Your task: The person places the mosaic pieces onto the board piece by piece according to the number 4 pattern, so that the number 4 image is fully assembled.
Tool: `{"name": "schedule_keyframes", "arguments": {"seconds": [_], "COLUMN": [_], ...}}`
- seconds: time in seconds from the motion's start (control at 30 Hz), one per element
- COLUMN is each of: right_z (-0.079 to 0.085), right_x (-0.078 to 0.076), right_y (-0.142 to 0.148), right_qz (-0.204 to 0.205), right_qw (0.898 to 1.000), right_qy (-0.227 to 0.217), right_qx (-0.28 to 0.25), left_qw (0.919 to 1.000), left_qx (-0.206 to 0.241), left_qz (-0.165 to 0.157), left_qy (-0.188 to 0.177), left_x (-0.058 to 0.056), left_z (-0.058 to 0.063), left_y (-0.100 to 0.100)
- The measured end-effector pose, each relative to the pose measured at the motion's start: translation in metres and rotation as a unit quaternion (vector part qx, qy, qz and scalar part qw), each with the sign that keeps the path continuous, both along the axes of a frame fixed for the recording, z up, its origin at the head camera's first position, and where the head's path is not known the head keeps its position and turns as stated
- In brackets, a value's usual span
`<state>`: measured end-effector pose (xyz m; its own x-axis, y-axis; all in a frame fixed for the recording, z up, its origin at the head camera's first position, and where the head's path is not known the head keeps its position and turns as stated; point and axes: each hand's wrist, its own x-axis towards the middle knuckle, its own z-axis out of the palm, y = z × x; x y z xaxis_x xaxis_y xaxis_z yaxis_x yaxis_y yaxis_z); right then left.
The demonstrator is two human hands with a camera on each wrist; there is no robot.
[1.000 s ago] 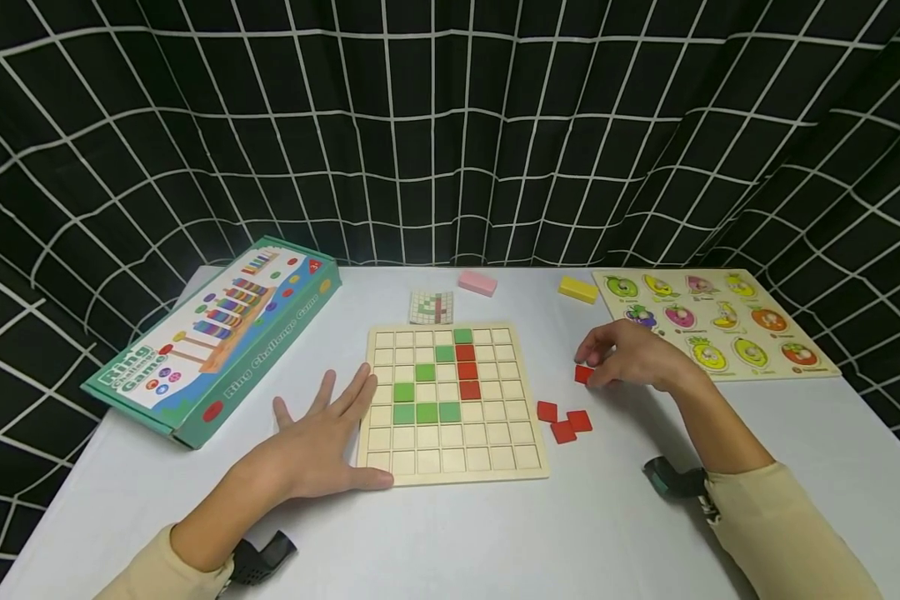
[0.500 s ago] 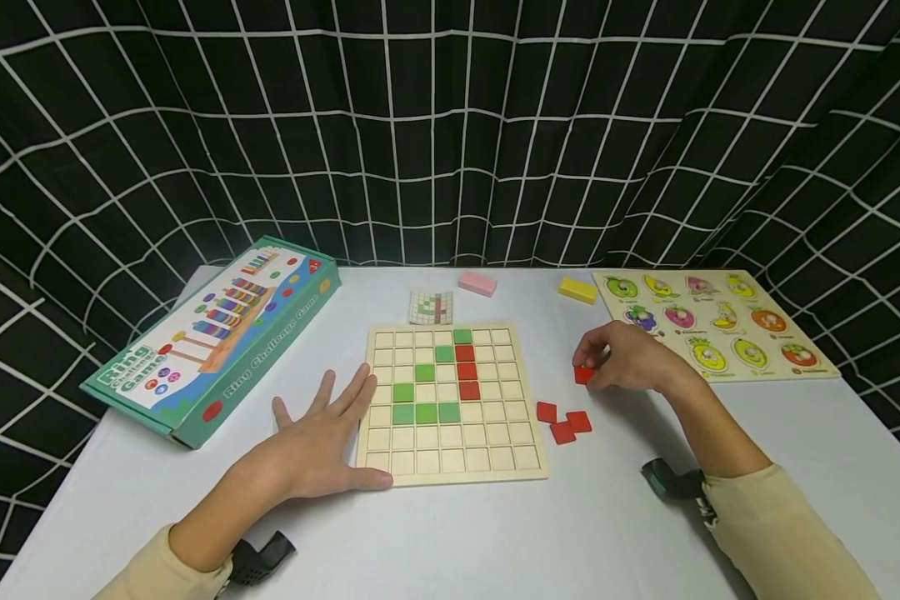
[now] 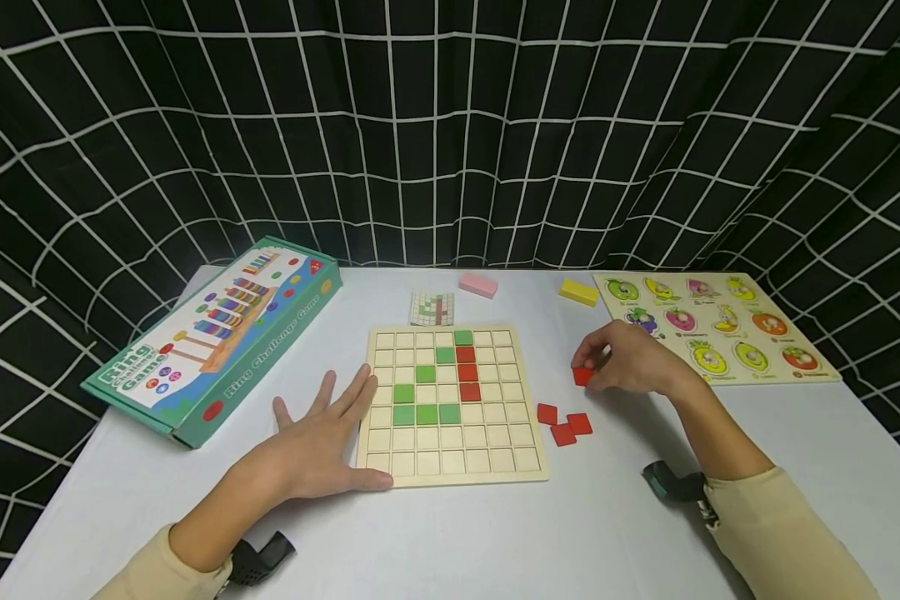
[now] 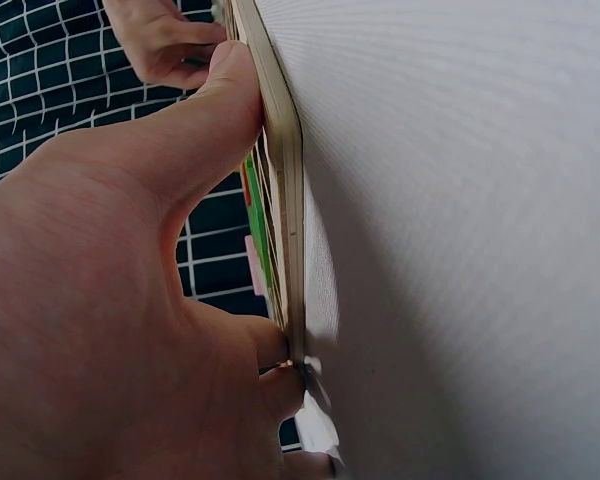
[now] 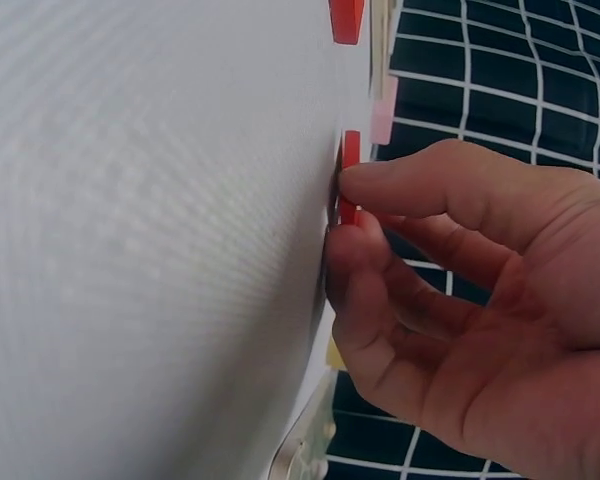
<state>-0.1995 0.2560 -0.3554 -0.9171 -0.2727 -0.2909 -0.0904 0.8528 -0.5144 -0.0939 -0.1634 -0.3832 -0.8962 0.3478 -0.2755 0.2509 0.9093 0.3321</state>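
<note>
A wooden grid board [image 3: 450, 475] lies mid-table, with several green tiles [image 3: 426, 413] and three red tiles [image 3: 467, 372] set in its squares. My left hand [image 3: 307, 450] rests spread at the board's left side, thumb on the front left corner and fingertips along the left edge. To the right of the board, my right hand [image 3: 633, 360] pinches a red square tile [image 3: 582, 377] between thumb and fingers; in the right wrist view this tile [image 5: 351, 150] stands edge-on close to the tablecloth. Three loose red tiles [image 3: 563, 434] lie between the board and that hand.
Behind the board lies a small pattern card [image 3: 432, 308], with a pink block [image 3: 478, 285] and a yellow block [image 3: 578, 292] farther right. A green game box [image 3: 217, 342] stands at left; a fruit puzzle board [image 3: 720, 325] lies at right. Black gridded curtain [image 3: 450, 133] surrounds the table.
My right hand has closed in on the red tile and shifted it very slightly left. The left hand stays in place on the board.
</note>
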Motion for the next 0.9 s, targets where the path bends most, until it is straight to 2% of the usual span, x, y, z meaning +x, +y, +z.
{"name": "schedule_keyframes", "arguments": {"seconds": [0.5, 0.9], "right_z": [0.002, 0.008], "right_x": [0.003, 0.011], "right_y": [0.0, -0.016], "right_qz": [0.012, 0.019], "right_qw": [0.998, 0.998], "right_qy": [0.021, 0.029], "right_qx": [-0.051, -0.049], "left_qw": [1.0, 1.0], "left_qx": [-0.001, -0.002], "left_qz": [0.0, 0.005], "left_qy": [-0.007, -0.006], "left_x": [0.0, -0.001], "left_z": [0.003, 0.001], "left_y": [0.001, 0.001]}}
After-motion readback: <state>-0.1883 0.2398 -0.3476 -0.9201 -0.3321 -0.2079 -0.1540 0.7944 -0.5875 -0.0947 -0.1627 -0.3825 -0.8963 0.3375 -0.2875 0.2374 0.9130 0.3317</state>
